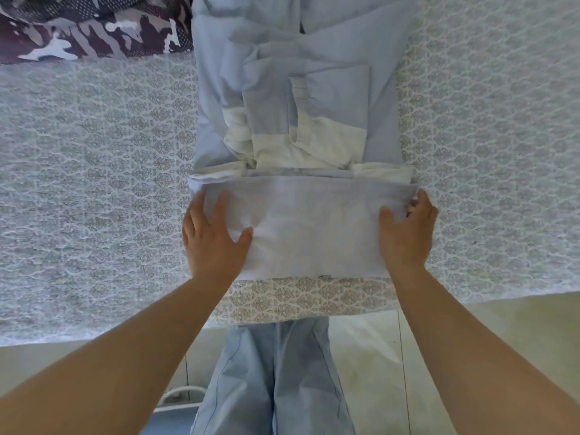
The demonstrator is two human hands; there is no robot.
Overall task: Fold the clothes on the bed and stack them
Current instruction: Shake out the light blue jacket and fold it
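Light blue shirt (pixel 301 120) lying lengthwise on the bed (pixel 94 171), its near end turned over into a flat folded band (pixel 307 227) that spans the garment's full width. The left hand (pixel 213 240) rests on the band's left edge with fingers spread and nearly straight, thumb splayed toward the centre, pressing the cloth flat and clasping nothing. The right hand (pixel 408 233) sits at the band's right edge, thumb on top of the cloth and fingers bent round the corner of the fold, pinching that edge. Beyond the band, the shirt's sleeves are folded inward over the body, their white cuffs (pixel 301 146) lying just past the fold line. A camouflage-patterned garment (pixel 91 26) lies at the far left of the bed, well apart from both hands. The bed carries a white and grey coverlet with a repeating medallion pattern, and its near edge runs just below the folded band. The person's legs, in light blue trousers (pixel 273 378), stand against that edge on a pale tiled floor (pixel 370 356).
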